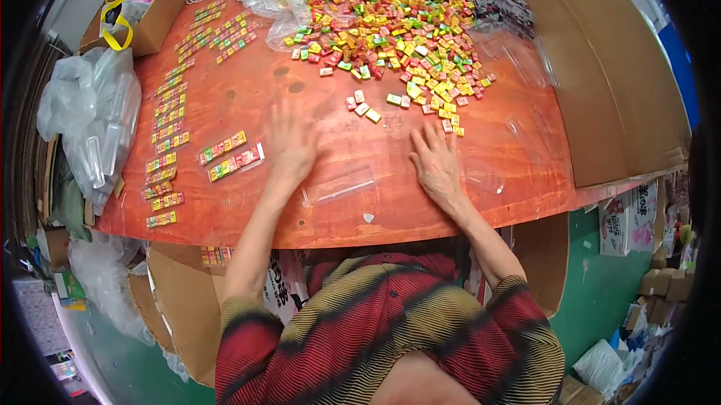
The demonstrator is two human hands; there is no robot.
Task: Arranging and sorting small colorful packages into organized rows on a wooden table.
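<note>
My left hand (293, 148) is over the red table, smeared by motion, so I cannot tell how its fingers are set. It is just right of two rows of small coloured packets (234, 162); the nearer row seems to lie in a clear plastic tray. My right hand (437, 168) lies palm down with fingers stretched and apart, its tips by a few small packets (453, 126) at the near edge of a big heap (383, 11) in red, yellow, green and orange. Between the hands, a clear plastic tray (342, 187) lies on the table. Several loose packets (363, 109) lie farther off.
Rows of packets (169, 120) line the table's left side. A cardboard box (161, 11) and a clear plastic bag (94, 112) stand at the left. A tall cardboard panel (601, 67) borders the right. Below the table's front edge is an open carton (195, 307).
</note>
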